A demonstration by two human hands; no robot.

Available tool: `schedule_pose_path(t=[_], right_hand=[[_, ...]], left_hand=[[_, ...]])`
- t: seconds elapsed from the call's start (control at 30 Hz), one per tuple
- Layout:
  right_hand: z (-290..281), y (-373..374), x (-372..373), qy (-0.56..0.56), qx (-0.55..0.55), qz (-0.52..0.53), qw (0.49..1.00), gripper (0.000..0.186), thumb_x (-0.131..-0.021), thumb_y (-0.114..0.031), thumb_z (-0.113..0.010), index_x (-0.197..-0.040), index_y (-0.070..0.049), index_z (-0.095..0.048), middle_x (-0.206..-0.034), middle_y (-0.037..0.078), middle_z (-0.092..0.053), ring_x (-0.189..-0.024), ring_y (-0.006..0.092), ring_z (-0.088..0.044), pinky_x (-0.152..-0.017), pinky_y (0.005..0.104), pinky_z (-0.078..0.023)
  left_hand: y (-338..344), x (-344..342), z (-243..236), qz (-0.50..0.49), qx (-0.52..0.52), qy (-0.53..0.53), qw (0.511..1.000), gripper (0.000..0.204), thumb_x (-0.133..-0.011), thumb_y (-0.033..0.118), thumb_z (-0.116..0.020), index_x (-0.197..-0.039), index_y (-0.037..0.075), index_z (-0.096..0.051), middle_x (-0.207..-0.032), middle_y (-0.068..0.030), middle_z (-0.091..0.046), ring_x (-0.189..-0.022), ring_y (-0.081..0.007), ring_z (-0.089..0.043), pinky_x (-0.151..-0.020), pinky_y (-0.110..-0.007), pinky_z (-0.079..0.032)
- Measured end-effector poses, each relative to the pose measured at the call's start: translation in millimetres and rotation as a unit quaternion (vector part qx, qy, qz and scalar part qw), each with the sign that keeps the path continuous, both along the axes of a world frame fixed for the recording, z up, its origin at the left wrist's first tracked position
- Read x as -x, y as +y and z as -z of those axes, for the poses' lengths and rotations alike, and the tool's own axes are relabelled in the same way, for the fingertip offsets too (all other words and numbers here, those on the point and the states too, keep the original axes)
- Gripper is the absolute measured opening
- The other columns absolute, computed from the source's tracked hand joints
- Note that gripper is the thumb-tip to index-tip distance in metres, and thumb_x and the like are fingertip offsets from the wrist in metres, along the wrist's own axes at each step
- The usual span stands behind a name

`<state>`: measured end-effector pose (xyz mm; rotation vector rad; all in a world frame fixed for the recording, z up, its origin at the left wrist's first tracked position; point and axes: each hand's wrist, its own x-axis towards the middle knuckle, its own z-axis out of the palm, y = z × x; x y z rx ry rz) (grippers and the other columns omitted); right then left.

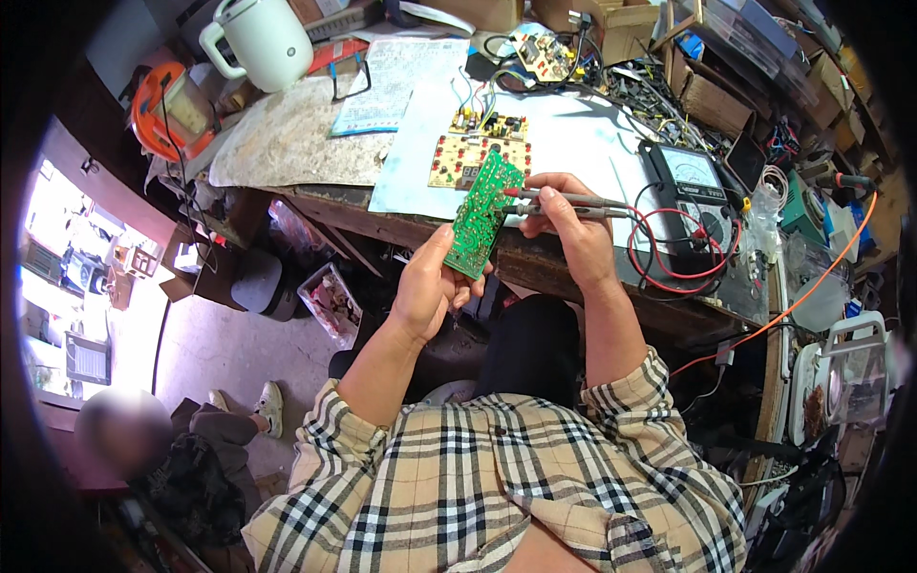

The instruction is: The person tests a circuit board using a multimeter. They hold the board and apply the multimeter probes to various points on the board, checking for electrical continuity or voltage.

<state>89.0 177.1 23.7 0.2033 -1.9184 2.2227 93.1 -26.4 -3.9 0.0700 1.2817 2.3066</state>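
Observation:
My left hand (429,282) grips the lower end of a green circuit board (482,218), solder side up, tilted in front of the table's edge. Two test probes (573,204), one with a red tip and one dark, are pinched together in my right hand (571,224), their tips at the board's right side. Red and black leads run from them to an analog multimeter (690,181) on the right of the table. Behind the green board lies a yellowish circuit board (449,158) with a digit display, red parts and wires. Whether the tips touch solder points is too small to tell.
White paper (401,191) covers the worktop, with a printed sheet (382,81) and glasses (351,80) on it. A white kettle (258,48) stands far left; loose electronic parts (626,100) pile at the back right. An orange cable (812,282) hangs right. A person (205,468) sits lower left.

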Motion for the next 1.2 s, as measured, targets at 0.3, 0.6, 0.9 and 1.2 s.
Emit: schedule_pose_path(t=[0.3,0.6,0.9,1.2], right_hand=[[-0.6,2.3,-2.8,-0.010,-0.012,-0.007,1.000,0.024,-0.100,-0.021,-0.054,-0.100,0.001,-0.063,-0.084,0.007,-0.062,-0.063,0.0141,-0.065,-0.059,0.0240,-0.054],[-2.0,-0.5,-3.3,0.009,-0.002,-0.008,1.000,0.024,-0.100,-0.021,-0.055,-0.103,0.001,-0.062,-0.087,0.007,-0.066,-0.069,0.0129,-0.067,-0.063,0.0236,-0.055],[-0.7,-0.2,-2.5,0.010,0.011,-0.035,0.999,0.022,-0.099,-0.020,-0.057,-0.104,0.001,-0.062,-0.094,0.008,-0.070,-0.075,0.0122,-0.068,-0.068,0.0236,-0.055],[-3.7,-0.3,-3.8,0.016,-0.011,-0.041,0.999,0.022,-0.099,-0.020,-0.058,-0.103,0.001,-0.063,-0.094,0.008,-0.070,-0.076,0.0125,-0.068,-0.069,0.0241,-0.055]], left_hand=[[-0.2,-0.1,-2.3,0.002,-0.010,-0.002,1.000,0.040,-0.106,0.036,-0.032,-0.113,0.003,-0.054,-0.085,-0.0134,-0.065,-0.059,-0.0156,-0.059,-0.042,-0.023,-0.037],[1.8,-1.1,-3.4,-0.010,0.003,0.000,1.000,0.040,-0.106,0.035,-0.032,-0.112,0.003,-0.055,-0.083,-0.0129,-0.065,-0.058,-0.0145,-0.060,-0.041,-0.022,-0.037],[3.5,-2.5,-4.6,-0.016,0.011,0.016,1.000,0.041,-0.106,0.036,-0.032,-0.107,0.002,-0.055,-0.081,-0.0123,-0.065,-0.055,-0.0129,-0.058,-0.041,-0.022,-0.038],[1.1,-0.8,-1.1,-0.008,0.016,0.023,1.000,0.043,-0.107,0.035,-0.030,-0.113,0.001,-0.054,-0.084,-0.0142,-0.064,-0.059,-0.0163,-0.059,-0.043,-0.023,-0.038]])
